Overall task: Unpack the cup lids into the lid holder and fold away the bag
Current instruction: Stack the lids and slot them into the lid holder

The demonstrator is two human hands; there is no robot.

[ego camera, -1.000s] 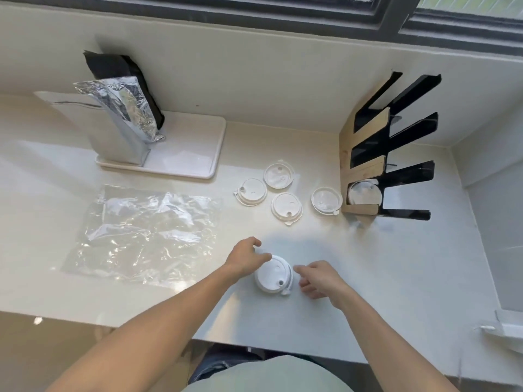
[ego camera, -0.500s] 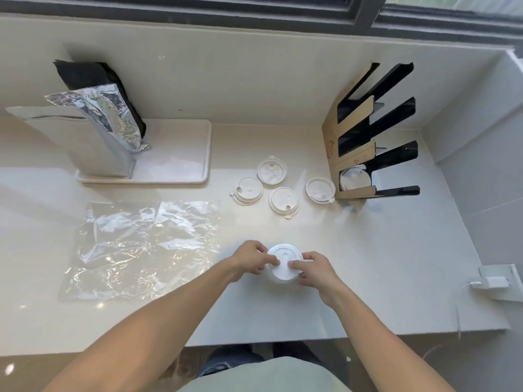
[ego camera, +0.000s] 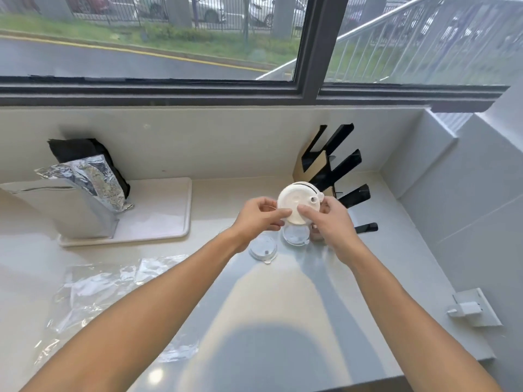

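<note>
Head view: both hands pinch a stack of white lids (ego camera: 297, 203) raised above the tabletop (ego camera: 283, 306), tilted so the top lid faces the camera. The left hand (ego camera: 259, 217) closes thumb and fingers on the stack's left rim; the right hand (ego camera: 329, 219) clamps the right rim, its thumb pressed on the top (neither grip is apart). Both forearms reach forward. Just behind stands the black lid holder (ego camera: 336, 171). Two loose lids (ego camera: 263, 250) lie below the hands, and the clear bag (ego camera: 113, 292) lies flat at left.
</note>
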